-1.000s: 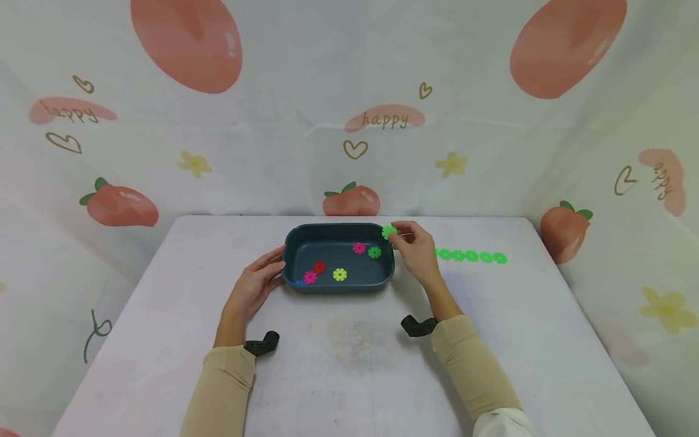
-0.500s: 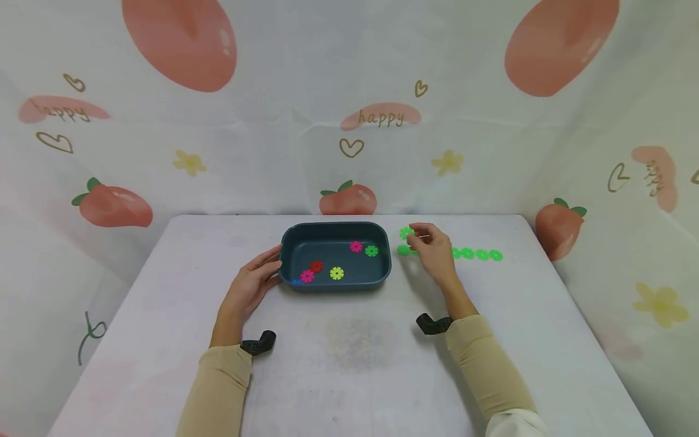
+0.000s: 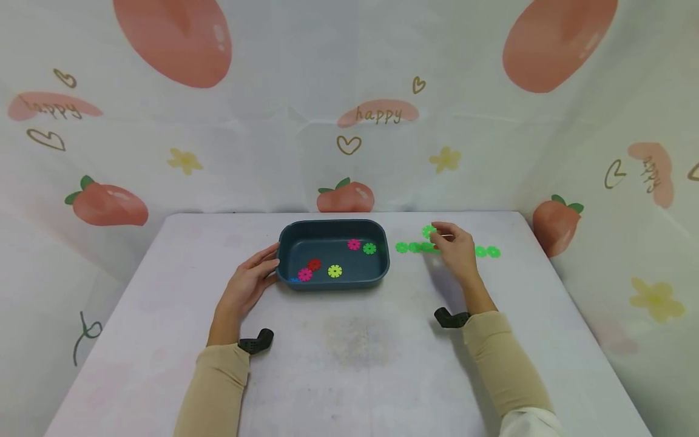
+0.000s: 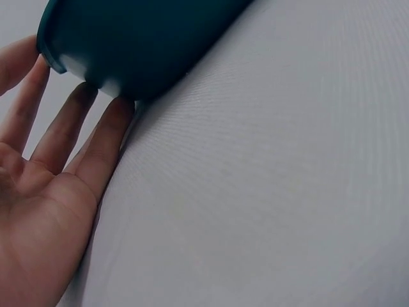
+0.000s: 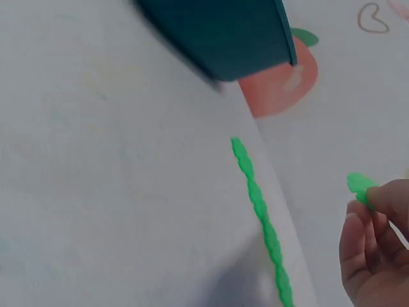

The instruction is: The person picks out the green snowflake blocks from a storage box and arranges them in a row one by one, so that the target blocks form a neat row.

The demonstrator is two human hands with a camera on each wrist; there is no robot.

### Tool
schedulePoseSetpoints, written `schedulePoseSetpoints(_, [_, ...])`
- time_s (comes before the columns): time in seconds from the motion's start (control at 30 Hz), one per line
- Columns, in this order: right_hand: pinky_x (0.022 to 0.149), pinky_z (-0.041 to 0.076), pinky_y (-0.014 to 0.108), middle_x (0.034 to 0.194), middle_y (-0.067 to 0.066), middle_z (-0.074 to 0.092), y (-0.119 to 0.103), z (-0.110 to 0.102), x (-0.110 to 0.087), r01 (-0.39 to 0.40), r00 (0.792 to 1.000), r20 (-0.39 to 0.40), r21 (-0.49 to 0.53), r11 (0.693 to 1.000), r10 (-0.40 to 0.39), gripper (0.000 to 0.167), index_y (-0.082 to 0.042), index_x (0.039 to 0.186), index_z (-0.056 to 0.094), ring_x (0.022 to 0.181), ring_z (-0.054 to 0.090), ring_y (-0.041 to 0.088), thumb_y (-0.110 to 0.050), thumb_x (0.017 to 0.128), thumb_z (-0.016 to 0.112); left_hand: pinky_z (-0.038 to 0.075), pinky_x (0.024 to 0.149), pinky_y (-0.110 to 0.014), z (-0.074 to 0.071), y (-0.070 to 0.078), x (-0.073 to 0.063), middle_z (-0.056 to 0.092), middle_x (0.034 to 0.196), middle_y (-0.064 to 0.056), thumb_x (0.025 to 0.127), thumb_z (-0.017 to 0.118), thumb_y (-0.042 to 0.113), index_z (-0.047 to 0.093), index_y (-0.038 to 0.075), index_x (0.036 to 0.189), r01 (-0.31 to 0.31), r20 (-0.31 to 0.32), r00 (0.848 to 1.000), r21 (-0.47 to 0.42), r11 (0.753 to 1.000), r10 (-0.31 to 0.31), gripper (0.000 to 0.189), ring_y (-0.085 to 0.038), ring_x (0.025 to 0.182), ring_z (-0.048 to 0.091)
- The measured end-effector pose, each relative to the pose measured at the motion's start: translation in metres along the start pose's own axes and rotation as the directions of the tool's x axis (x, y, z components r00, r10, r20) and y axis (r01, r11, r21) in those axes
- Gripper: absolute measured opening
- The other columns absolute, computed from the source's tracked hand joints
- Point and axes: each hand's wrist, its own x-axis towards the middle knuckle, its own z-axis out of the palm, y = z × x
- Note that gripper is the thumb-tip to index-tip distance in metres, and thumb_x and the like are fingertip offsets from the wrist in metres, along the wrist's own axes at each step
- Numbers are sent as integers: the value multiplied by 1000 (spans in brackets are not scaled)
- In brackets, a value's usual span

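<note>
At the left end of a dark teal tray (image 3: 333, 284), my left hand (image 3: 248, 285) touches the outer wall and rim with its fingertips, the fingers fairly straight. My right hand (image 3: 455, 252) pinches a green notched plastic disc (image 3: 428, 231) between thumb and fingertips, raised above the table. Below it lies a row of green notched discs (image 3: 402, 247) running to the right; the hand hides part of that row. In the right wrist view the held disc (image 5: 359, 183) shows apart from the row (image 5: 263, 214).
Inside the tray lie a pink disc (image 3: 354, 244), a green disc (image 3: 369, 249), a yellow disc (image 3: 335, 271), a red disc (image 3: 314, 264), another pink disc (image 3: 305, 275) and a blue piece (image 3: 295, 280). A printed cloth (image 3: 273, 152) hangs behind the white table (image 3: 349, 376).
My right hand has carried the green disc from the tray's right rim rightward to over the row. My left hand has stayed at the tray. The head view has shifted slightly.
</note>
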Motion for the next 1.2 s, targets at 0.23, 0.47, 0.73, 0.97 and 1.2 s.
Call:
schedulePoseSetpoints(0.23, [76,60,24,107,-5,58,10,-27,3,-31,999,-38,-52,998,29,40,-7,135,65,88,71,9,-24,100,64,53,98,-19,2,-2,0,35,165,-9,102,63,23,42,13,156,17,-1,1000,-20,1000,-17,59,-12,136,47])
schedulePoseSetpoints(0.47, [67,53,13,108,0,60,17,-51,5,-53,994,-107,-153,987,37,38,-6,134,66,78,68,-1,-24,100,61,53,98,-18,2,-1,1,34,166,-8,102,64,24,42,14,156,10,2,1000,-12,1000,-10,59,-13,137,46])
schedulePoseSetpoints(0.73, [60,48,10,100,-4,60,32,-83,9,-100,979,-197,-222,970,56,39,-5,134,66,67,59,-14,-25,101,60,53,98,-18,2,1,0,34,166,-8,103,62,22,41,13,157,6,6,1000,-11,1000,-6,58,-12,135,49])
schedulePoseSetpoints(0.97, [60,49,8,89,-18,57,48,-104,15,-215,958,-232,-204,955,166,41,-5,135,65,68,58,-12,-23,99,61,54,98,-20,0,2,-1,37,164,-8,102,63,20,42,13,156,-7,4,1000,-30,1000,8,58,-9,131,53])
schedulePoseSetpoints(1.2, [66,43,11,82,-21,52,59,-123,15,-306,935,-281,-329,894,217,41,-8,136,66,83,51,1,-25,99,57,54,98,-19,0,2,-1,33,166,-11,103,62,21,40,12,157,-15,18,1000,-13,1000,15,59,-11,132,51])
